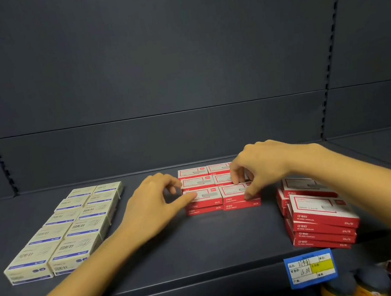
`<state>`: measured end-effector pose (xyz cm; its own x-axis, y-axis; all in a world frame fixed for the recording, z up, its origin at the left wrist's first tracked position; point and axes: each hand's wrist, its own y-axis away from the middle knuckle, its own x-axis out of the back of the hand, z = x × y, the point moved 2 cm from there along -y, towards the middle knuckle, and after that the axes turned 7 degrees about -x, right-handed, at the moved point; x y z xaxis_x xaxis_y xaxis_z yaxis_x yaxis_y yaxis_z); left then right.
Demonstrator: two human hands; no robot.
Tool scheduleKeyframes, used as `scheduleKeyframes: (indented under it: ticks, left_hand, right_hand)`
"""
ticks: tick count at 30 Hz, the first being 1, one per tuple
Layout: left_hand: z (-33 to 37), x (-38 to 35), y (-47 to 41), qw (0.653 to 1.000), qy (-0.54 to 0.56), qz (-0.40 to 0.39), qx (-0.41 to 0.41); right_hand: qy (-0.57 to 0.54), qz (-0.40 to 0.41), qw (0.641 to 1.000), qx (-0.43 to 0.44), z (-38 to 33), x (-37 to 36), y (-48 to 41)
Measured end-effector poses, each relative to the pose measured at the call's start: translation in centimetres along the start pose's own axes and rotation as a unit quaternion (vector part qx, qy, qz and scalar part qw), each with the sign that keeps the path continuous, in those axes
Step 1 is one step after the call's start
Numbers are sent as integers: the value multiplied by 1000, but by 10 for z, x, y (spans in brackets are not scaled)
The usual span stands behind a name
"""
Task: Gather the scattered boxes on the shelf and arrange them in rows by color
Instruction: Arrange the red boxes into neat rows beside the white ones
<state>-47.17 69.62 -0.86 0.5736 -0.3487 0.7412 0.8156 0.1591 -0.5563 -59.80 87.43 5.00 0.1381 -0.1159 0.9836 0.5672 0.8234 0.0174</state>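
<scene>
Cream and blue boxes [75, 223] lie in two neat columns on the left of the dark shelf [202, 246]. A block of red and white boxes [208, 193], two wide and stacked, sits in the middle. My left hand [154, 205] is at the block's left side, its thumb touching the front-left red box, fingers curled above. My right hand [258, 164] pinches the front-right red box [235, 192] between thumb and fingers. A looser, skewed pile of red boxes [320, 218] stands at the right front.
The shelf's back panel [180, 75] rises right behind the rows. A blue and yellow price tag [311, 269] hangs on the front edge. Jars and other goods [371, 283] show on the shelf below.
</scene>
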Motion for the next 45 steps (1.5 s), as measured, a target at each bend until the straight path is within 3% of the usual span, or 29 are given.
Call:
scheduleKeyframes:
  ticks: [4, 7, 12, 17, 23, 26, 31, 37, 45]
  left_hand:
    - [16, 10, 3, 998, 51, 1, -43]
    - [31, 9, 5, 994, 81, -16, -68]
    - [62, -7, 7, 984, 134, -65, -102]
    - [101, -21, 3, 963, 186, -120, -151]
    - [127, -37, -8, 956, 169, -159, -179]
    - [130, -44, -11, 955, 155, -173, -185]
    - [129, -50, -8, 949, 165, -217, -158]
    - [103, -8, 6, 964, 172, -143, -147]
    - [41, 18, 38, 983, 128, -131, -23]
  right_hand:
    - [-83, 8, 996, -11, 23, 18, 25]
    - [-172, -40, 984, 1, 47, 23, 53]
    - [-208, -88, 974, -13, 72, 7, 86]
    - [-243, -44, 968, -38, 80, -7, 94]
    - [-299, 98, 947, -67, 94, -9, 100]
    - [-294, 112, 946, -79, 98, -7, 102]
    - [-278, 110, 951, -79, 88, -6, 99]
    - [-261, 119, 955, -73, 72, -1, 93]
    - [-208, 93, 973, -18, 32, 4, 77]
